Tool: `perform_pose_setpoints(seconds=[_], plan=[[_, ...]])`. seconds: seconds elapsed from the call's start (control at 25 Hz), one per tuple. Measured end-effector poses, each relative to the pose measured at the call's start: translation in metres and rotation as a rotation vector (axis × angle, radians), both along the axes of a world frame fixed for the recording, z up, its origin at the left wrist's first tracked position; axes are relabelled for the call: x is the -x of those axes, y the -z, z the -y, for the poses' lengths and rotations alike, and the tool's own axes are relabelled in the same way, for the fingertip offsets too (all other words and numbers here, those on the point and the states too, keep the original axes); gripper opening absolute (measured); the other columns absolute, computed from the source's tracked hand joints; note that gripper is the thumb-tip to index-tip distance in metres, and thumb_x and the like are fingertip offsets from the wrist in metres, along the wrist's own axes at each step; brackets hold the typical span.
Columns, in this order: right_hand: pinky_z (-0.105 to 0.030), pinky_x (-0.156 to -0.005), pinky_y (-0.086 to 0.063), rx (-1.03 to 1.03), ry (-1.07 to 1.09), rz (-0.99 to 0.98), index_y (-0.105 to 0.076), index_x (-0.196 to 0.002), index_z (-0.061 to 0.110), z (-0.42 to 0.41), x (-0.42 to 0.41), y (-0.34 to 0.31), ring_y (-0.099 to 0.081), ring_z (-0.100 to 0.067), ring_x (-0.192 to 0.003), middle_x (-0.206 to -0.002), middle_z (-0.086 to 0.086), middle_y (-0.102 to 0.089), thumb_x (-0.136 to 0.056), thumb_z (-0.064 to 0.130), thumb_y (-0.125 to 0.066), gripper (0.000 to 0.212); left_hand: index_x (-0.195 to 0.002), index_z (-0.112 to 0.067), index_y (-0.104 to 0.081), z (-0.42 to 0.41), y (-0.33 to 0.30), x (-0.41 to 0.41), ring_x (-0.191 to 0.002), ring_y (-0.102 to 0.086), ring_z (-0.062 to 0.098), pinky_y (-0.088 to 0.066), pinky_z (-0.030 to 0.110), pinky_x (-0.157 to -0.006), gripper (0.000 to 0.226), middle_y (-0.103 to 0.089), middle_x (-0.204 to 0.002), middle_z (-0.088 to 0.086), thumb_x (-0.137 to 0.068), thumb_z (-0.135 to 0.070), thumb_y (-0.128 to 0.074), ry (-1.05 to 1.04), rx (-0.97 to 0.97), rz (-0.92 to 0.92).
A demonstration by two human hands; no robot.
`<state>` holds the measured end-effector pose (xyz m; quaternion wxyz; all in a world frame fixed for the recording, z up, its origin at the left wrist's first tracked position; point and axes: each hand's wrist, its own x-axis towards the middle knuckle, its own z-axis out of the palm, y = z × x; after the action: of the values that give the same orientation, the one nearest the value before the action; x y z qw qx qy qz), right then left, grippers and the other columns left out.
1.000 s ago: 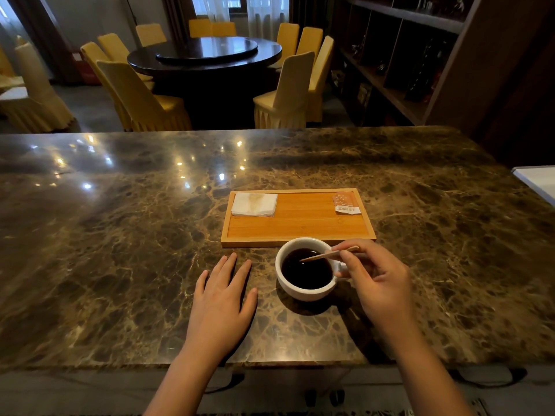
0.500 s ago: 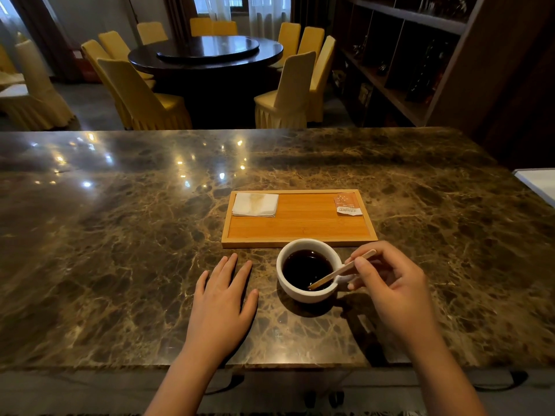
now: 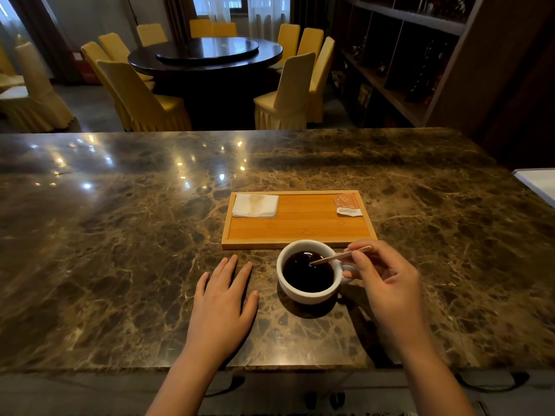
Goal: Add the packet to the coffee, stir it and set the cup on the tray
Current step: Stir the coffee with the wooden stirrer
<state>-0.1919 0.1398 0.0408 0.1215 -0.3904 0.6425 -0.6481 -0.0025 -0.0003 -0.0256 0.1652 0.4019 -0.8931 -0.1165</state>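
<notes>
A white cup (image 3: 303,295) of dark coffee stands on the marble counter, just in front of the wooden tray (image 3: 295,226). My right hand (image 3: 387,283), to the right of the cup by its handle, pinches a thin wooden stir stick (image 3: 341,256) whose tip dips into the coffee. My left hand (image 3: 223,298) lies flat on the counter left of the cup, fingers apart, holding nothing. An orange packet (image 3: 347,205) lies in the tray's far right corner; whether it is torn is unclear.
A folded white napkin (image 3: 255,205) lies in the tray's far left corner. The marble counter (image 3: 120,235) stretches wide to the left and right. A white object (image 3: 537,184) sits at the right edge. Yellow chairs and a round table stand beyond the counter.
The stick's tip has circled inside the cup, from the near rim half a second ago to the far middle now. My left hand and the cup stayed put.
</notes>
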Motion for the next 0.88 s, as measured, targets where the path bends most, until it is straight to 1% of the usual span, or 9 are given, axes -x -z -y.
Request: perform_pose_setpoints(seconds=[0.08, 0.2, 0.32, 0.4, 0.48, 0.6, 0.72, 0.8, 0.88], plan=[[-0.020, -0.061, -0.057, -0.047, 0.023, -0.129, -0.065, -0.088, 0.023, -0.005, 0.005, -0.004, -0.067, -0.010, -0.078, -0.088, 0.000, -0.067, -0.087, 0.010, -0.056, 0.016, -0.139, -0.032, -0.025, 0.000, 0.000, 0.000, -0.140, -0.010, 0.012, -0.005, 0.040, -0.114, 0.051, -0.021, -0.153, 0.001, -0.091, -0.045, -0.035, -0.001, 0.004, -0.002], [-0.024, -0.057, -0.057, -0.104, 0.020, -0.266, -0.063, -0.088, 0.022, -0.012, 0.008, -0.011, -0.065, -0.012, -0.077, -0.087, 0.005, -0.064, -0.087, 0.009, -0.055, 0.015, -0.139, -0.031, -0.026, 0.000, 0.000, 0.000, -0.140, -0.010, 0.012, -0.004, 0.040, -0.114, 0.051, -0.022, -0.153, 0.001, -0.091, -0.045, -0.035, -0.001, 0.004, -0.009], [-0.015, -0.053, -0.053, -0.135, -0.030, -0.322, -0.060, -0.085, 0.023, -0.014, 0.003, -0.017, -0.065, -0.006, -0.071, -0.083, 0.007, -0.062, -0.087, 0.006, -0.055, 0.018, -0.139, -0.031, -0.027, -0.001, -0.001, 0.001, -0.140, -0.011, 0.013, -0.006, 0.041, -0.114, 0.051, -0.022, -0.152, 0.001, -0.091, -0.044, -0.037, -0.002, 0.002, -0.012], [-0.012, -0.054, -0.052, -0.152, -0.069, -0.281, -0.059, -0.083, 0.026, -0.014, 0.001, -0.020, -0.066, -0.005, -0.068, -0.079, 0.006, -0.064, -0.087, 0.007, -0.055, 0.020, -0.139, -0.031, -0.026, -0.001, -0.002, 0.000, -0.140, -0.011, 0.013, -0.006, 0.041, -0.114, 0.051, -0.022, -0.153, 0.001, -0.091, -0.044, -0.037, -0.003, 0.006, -0.007], [-0.018, -0.058, -0.056, -0.144, -0.114, -0.173, -0.061, -0.083, 0.027, -0.012, 0.000, -0.019, -0.068, -0.010, -0.068, -0.074, 0.002, -0.066, -0.087, 0.009, -0.056, 0.020, -0.139, -0.030, -0.026, -0.001, -0.002, 0.000, -0.140, -0.011, 0.013, -0.006, 0.041, -0.115, 0.051, -0.022, -0.153, 0.001, -0.092, -0.043, -0.037, -0.002, 0.002, -0.007], [-0.023, -0.060, -0.058, -0.080, -0.168, -0.015, -0.066, -0.084, 0.022, -0.006, -0.003, -0.015, -0.069, -0.014, -0.073, -0.085, 0.004, -0.069, -0.087, 0.007, -0.056, 0.018, -0.140, -0.031, -0.025, -0.001, -0.003, 0.000, -0.140, -0.009, 0.013, -0.005, 0.040, -0.115, 0.051, -0.020, -0.153, 0.001, -0.092, -0.044, -0.036, -0.003, 0.001, -0.001], [-0.022, -0.060, -0.058, -0.008, -0.147, 0.079, -0.067, -0.085, 0.014, 0.005, -0.004, -0.008, -0.070, -0.015, -0.081, -0.085, 0.001, -0.070, -0.087, 0.003, -0.056, 0.016, -0.140, -0.031, -0.024, -0.001, -0.002, 0.000, -0.140, -0.009, 0.012, -0.006, 0.041, -0.115, 0.051, -0.020, -0.153, 0.001, -0.092, -0.043, -0.036, -0.002, 0.001, 0.000], [-0.022, -0.060, -0.058, 0.000, -0.101, 0.067, -0.066, -0.087, 0.012, 0.009, -0.002, -0.005, -0.070, -0.015, -0.079, -0.080, -0.002, -0.070, -0.088, 0.003, -0.056, 0.014, -0.140, -0.031, -0.024, -0.001, -0.003, 0.000, -0.140, -0.009, 0.012, -0.005, 0.040, -0.115, 0.051, -0.020, -0.153, 0.001, -0.092, -0.043, -0.036, -0.001, 0.000, 0.000], [-0.027, -0.061, -0.058, -0.020, -0.043, -0.031, -0.066, -0.090, 0.011, 0.009, 0.002, -0.004, -0.069, -0.016, -0.076, -0.083, -0.003, -0.069, -0.088, 0.004, -0.056, 0.013, -0.140, -0.031, -0.024, -0.001, -0.003, 0.000, -0.140, -0.009, 0.012, -0.005, 0.040, -0.114, 0.051, -0.020, -0.153, 0.001, -0.092, -0.044, -0.036, -0.001, -0.001, 0.002]])
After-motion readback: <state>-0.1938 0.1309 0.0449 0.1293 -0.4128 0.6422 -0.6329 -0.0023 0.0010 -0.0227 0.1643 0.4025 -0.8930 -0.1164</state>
